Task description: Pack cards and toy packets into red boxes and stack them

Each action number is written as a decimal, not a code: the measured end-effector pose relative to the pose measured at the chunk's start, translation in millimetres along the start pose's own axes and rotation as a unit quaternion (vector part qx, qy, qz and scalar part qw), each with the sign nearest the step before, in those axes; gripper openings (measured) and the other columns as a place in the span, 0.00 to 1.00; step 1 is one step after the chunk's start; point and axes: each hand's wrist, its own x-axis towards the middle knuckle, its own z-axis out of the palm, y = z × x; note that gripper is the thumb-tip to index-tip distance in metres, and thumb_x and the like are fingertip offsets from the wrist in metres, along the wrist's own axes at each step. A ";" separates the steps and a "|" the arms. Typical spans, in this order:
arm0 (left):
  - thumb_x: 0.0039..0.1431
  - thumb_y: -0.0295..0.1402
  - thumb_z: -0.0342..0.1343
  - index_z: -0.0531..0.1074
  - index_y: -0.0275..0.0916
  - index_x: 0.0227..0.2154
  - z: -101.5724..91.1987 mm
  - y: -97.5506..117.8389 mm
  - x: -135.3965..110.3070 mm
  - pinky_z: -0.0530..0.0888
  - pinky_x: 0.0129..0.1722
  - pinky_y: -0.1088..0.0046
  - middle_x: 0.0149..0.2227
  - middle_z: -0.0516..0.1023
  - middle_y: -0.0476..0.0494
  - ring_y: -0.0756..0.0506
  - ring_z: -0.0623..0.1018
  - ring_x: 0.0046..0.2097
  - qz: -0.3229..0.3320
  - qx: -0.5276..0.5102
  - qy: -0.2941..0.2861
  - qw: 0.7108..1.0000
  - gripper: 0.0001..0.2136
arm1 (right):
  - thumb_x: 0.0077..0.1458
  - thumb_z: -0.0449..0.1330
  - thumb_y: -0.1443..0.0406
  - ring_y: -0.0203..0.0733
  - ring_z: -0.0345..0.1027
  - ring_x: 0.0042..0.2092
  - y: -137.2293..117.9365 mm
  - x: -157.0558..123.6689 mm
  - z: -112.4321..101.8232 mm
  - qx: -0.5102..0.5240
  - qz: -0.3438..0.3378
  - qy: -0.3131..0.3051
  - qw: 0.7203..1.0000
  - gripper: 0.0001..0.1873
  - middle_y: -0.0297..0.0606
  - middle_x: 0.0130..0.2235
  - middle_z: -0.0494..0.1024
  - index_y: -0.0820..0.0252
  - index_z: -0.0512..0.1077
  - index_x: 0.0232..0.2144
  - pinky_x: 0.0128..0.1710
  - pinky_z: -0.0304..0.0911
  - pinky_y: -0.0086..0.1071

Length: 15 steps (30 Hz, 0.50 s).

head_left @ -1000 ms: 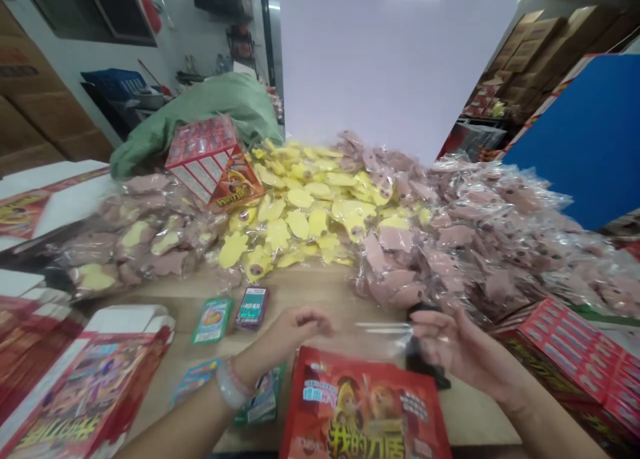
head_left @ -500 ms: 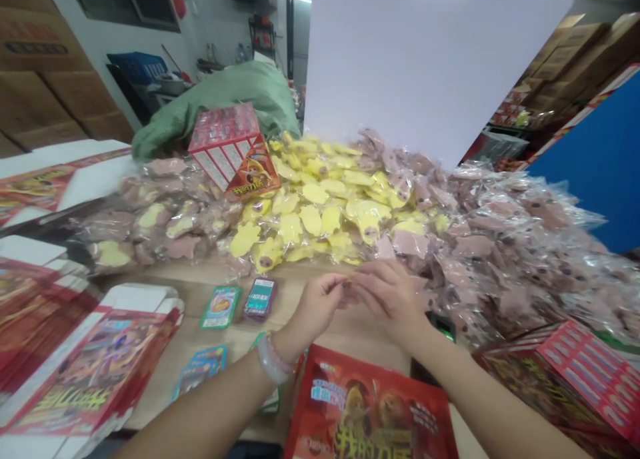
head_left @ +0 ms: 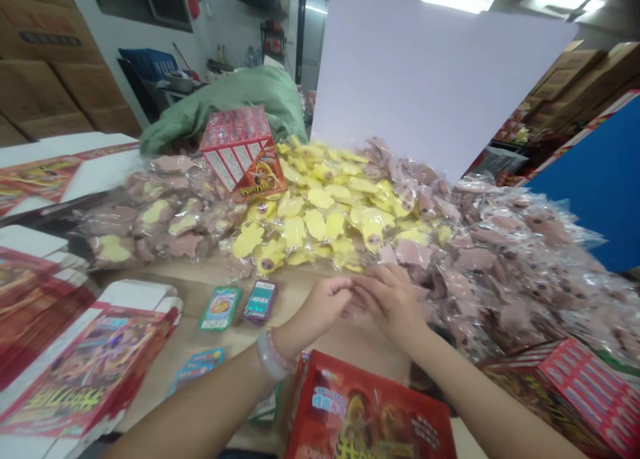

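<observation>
My left hand [head_left: 323, 306] and my right hand [head_left: 393, 300] meet fingertip to fingertip over the wooden table [head_left: 200, 279]. Both have their fingers curled and pinched together. What they pinch is hidden between the fingers. They hover at the near edge of a big heap of pink toys in clear packets [head_left: 500, 259]. Just behind them lies a heap of yellow toys in packets [head_left: 320, 212]. A pale bead bracelet [head_left: 270, 356] sits on my left wrist. Below my hands lies a red printed pouch [head_left: 365, 416].
A red printed box [head_left: 243, 154] sits tilted on the heaps, with a green sack [head_left: 235, 102] behind. A white board [head_left: 430, 79] and a blue board [head_left: 595, 179] stand at the back. Flat red cartons [head_left: 75, 372] lie left, small cards [head_left: 220, 308] in the middle, a red box [head_left: 575, 386] right.
My hands were apart with a clear bag stretched between them. They have moved forward and come together at the edge of the pink heap. The view has shifted slightly.
</observation>
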 end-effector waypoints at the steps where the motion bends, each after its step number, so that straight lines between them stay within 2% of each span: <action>1: 0.52 0.29 0.47 0.73 0.37 0.34 0.0 1.9 0.2 0.71 0.33 0.73 0.31 0.75 0.46 0.49 0.75 0.33 -0.004 0.001 -0.006 1.000 0.10 | 0.57 0.51 0.67 0.43 0.59 0.37 0.0 1.6 -1.4 -0.008 -0.013 -0.002 1.000 0.10 0.39 0.33 0.72 0.59 0.72 0.36 0.37 0.54 0.37; 5: 0.47 0.25 0.49 0.72 0.35 0.28 -2.9 7.3 1.8 0.69 0.42 0.71 0.29 0.74 0.48 0.50 0.72 0.35 -0.016 -0.056 -0.063 0.996 0.08 | 0.56 0.50 0.69 0.43 0.59 0.36 -1.2 5.0 -10.1 -0.058 -0.089 0.005 0.994 0.10 0.40 0.32 0.72 0.62 0.72 0.35 0.39 0.52 0.38; 8: 0.44 0.24 0.50 0.72 0.34 0.27 -7.5 7.4 4.1 0.66 0.45 0.69 0.30 0.73 0.47 0.49 0.71 0.36 -0.016 -0.062 -0.106 0.992 0.07 | 0.57 0.49 0.69 0.43 0.58 0.36 -0.2 5.4 -14.7 -0.073 -0.121 -0.021 0.990 0.10 0.41 0.32 0.72 0.63 0.71 0.34 0.41 0.53 0.39; 11: 0.44 0.24 0.49 0.71 0.34 0.26 -9.9 8.0 6.0 0.66 0.45 0.69 0.28 0.72 0.48 0.49 0.70 0.36 -0.028 -0.028 -0.114 0.993 0.07 | 0.56 0.50 0.69 0.43 0.58 0.35 0.3 6.5 -15.8 -0.082 -0.132 -0.056 0.986 0.10 0.40 0.31 0.72 0.64 0.71 0.34 0.41 0.53 0.39; 15: 0.42 0.23 0.48 0.69 0.35 0.21 -7.4 15.0 5.7 0.67 0.41 0.70 0.25 0.71 0.50 0.50 0.69 0.33 -0.039 0.013 -0.106 0.994 0.05 | 0.54 0.50 0.72 0.43 0.56 0.32 -6.7 9.7 -10.5 -0.146 -0.158 -0.076 0.974 0.11 0.40 0.26 0.69 0.64 0.71 0.25 0.41 0.53 0.40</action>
